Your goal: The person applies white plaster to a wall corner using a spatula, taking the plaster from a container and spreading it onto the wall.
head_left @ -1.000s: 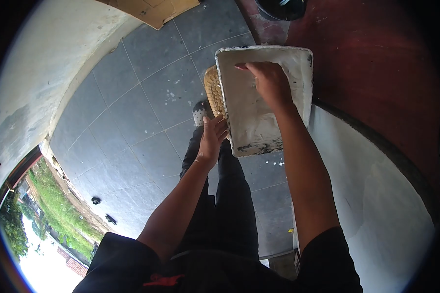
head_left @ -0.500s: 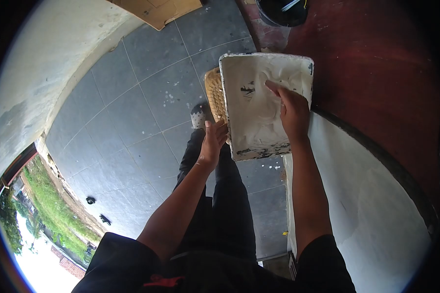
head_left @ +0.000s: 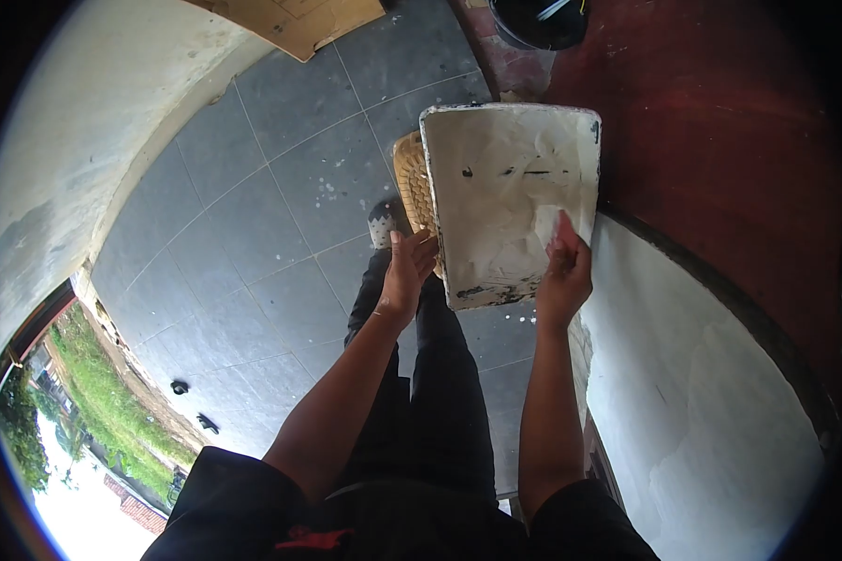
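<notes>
A rectangular tray (head_left: 496,178) with a dark-specked rim holds a smeared white paste, with dark marks showing through in places. My left hand (head_left: 408,277) is at the tray's left edge, its thumb raised apart and its fingers stretched toward the rim; whether they bear any of its weight is unclear. Over the tray's lower right part is my right hand (head_left: 564,279), with its fingers curled together near the paste. Something pinkish shows at its fingertips, too blurred to name. A woven tan seat (head_left: 412,178) is partly hidden behind the tray.
Grey floor tiles (head_left: 262,215) spread at the left, with two small black objects (head_left: 180,386) low down. Cardboard (head_left: 299,23) lies at the top. A black bucket (head_left: 538,26) stands on the red floor (head_left: 702,140). A pale low wall (head_left: 692,374) curves at the right.
My right hand has drawn back from the tray's upper middle to its lower right, and its fingers have curled. The paste's surface marks differ. My left hand has hardly moved.
</notes>
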Demonstrator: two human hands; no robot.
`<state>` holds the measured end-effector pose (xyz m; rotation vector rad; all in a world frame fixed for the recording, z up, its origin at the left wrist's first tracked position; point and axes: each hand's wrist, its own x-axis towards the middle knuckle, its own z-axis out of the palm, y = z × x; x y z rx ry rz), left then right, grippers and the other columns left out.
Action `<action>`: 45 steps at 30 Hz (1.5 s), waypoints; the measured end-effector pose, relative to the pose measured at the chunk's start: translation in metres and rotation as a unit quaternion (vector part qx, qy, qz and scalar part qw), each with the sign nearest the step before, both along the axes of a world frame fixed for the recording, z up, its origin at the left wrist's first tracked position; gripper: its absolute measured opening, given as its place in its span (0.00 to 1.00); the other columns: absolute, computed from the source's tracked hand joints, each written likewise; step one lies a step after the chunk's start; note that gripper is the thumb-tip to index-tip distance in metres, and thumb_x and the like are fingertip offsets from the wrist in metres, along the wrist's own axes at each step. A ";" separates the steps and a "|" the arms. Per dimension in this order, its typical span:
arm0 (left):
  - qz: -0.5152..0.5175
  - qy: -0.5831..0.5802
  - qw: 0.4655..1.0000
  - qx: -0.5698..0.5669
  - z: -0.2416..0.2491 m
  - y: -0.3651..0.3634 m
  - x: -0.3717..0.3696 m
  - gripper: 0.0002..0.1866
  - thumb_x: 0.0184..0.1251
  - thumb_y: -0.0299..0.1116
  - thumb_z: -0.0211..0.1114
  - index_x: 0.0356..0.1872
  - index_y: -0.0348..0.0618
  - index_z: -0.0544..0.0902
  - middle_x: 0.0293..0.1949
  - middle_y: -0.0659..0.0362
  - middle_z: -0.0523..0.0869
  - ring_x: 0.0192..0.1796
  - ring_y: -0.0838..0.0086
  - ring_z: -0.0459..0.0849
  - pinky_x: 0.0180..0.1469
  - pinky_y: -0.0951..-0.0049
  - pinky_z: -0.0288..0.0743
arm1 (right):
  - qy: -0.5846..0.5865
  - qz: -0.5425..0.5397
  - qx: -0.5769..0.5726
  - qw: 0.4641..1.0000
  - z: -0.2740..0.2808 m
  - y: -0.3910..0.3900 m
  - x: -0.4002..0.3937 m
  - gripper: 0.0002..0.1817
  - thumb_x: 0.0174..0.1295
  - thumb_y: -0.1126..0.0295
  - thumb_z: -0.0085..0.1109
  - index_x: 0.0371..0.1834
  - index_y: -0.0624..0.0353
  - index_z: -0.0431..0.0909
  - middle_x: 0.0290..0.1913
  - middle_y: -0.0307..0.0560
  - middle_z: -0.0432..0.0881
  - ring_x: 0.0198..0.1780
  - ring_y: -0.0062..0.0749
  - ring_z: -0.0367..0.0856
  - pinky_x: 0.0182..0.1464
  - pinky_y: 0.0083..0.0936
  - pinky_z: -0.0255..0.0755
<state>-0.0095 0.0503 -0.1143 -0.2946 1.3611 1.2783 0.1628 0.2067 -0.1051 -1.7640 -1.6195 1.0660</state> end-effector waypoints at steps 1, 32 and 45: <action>-0.001 -0.003 1.000 0.001 0.000 0.001 0.001 0.57 0.75 0.78 0.27 0.80 0.28 0.56 0.78 0.38 0.64 0.81 0.53 0.63 0.83 0.55 0.52 | -0.013 -0.019 -0.011 1.000 -0.003 0.011 0.007 0.11 0.73 0.69 0.62 0.53 0.63 0.83 0.46 0.50 0.88 0.46 0.36 0.88 0.51 0.35 0.80; 0.009 -0.025 1.000 0.006 -0.006 0.000 -0.005 0.59 0.72 0.81 0.29 0.79 0.28 0.57 0.76 0.38 0.68 0.80 0.54 0.65 0.82 0.56 0.55 | -0.008 0.053 -0.030 0.998 0.003 0.024 -0.049 0.11 0.67 0.71 0.66 0.48 0.65 0.84 0.37 0.47 0.89 0.34 0.29 0.86 0.42 0.30 0.80; 0.022 -0.011 1.000 0.019 -0.005 0.005 -0.015 0.57 0.73 0.80 0.29 0.78 0.31 0.61 0.77 0.39 0.67 0.80 0.54 0.66 0.82 0.56 0.55 | 0.082 0.180 -0.081 0.977 0.012 -0.014 -0.084 0.12 0.69 0.71 0.66 0.53 0.61 0.85 0.38 0.48 0.89 0.39 0.30 0.88 0.46 0.29 0.80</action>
